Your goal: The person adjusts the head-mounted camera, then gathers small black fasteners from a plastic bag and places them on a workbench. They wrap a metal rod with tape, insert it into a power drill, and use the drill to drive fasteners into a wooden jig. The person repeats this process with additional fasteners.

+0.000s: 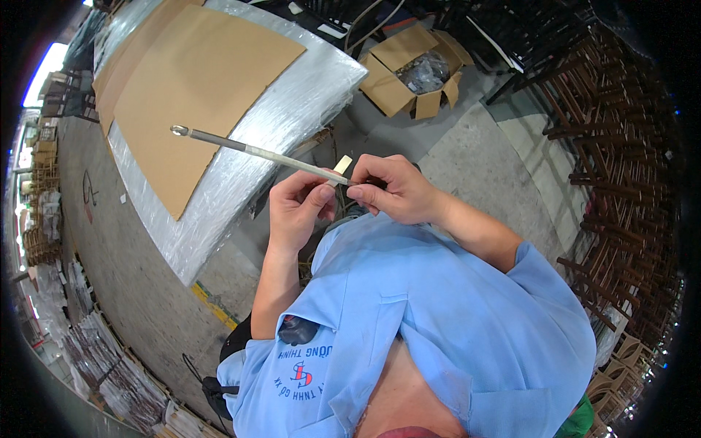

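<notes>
While left grip [301, 208] and right grip [396, 191] pinch the rod [255, 151] | crossing cardboard [193, 84] edge in view | floor [142, 285] stretches leftward

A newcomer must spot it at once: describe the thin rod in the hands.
Find the big film-wrapped slab topped with brown cardboard. Beside it, above the blue shirt, the left hand and right hand hold a slim rod. Grey and straight, it slants up-left across the flat cardboard, set apart by its shiny rounded far tip.
</notes>
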A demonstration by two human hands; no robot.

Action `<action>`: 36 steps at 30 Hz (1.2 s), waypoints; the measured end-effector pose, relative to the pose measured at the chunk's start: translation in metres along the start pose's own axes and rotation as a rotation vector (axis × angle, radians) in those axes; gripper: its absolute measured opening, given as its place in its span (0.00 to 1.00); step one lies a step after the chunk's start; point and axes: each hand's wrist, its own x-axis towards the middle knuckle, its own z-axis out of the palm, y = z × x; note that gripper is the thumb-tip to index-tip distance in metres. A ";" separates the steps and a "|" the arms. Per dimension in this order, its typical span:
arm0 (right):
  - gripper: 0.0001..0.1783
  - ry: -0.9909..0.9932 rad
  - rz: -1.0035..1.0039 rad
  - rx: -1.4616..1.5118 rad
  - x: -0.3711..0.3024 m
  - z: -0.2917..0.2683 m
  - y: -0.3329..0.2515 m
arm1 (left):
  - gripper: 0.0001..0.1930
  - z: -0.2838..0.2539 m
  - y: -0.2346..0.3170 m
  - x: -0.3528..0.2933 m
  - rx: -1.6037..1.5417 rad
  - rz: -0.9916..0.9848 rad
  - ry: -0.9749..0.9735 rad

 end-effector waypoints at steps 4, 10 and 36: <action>0.10 -0.003 0.000 0.007 0.000 -0.001 -0.003 | 0.10 -0.004 -0.005 0.000 0.004 -0.002 -0.021; 0.11 -0.052 -0.015 -0.030 0.002 -0.003 -0.004 | 0.09 -0.001 -0.004 0.002 -0.024 0.011 -0.085; 0.11 0.025 0.004 -0.050 0.002 0.003 0.000 | 0.06 0.011 -0.007 0.003 -0.031 0.026 -0.040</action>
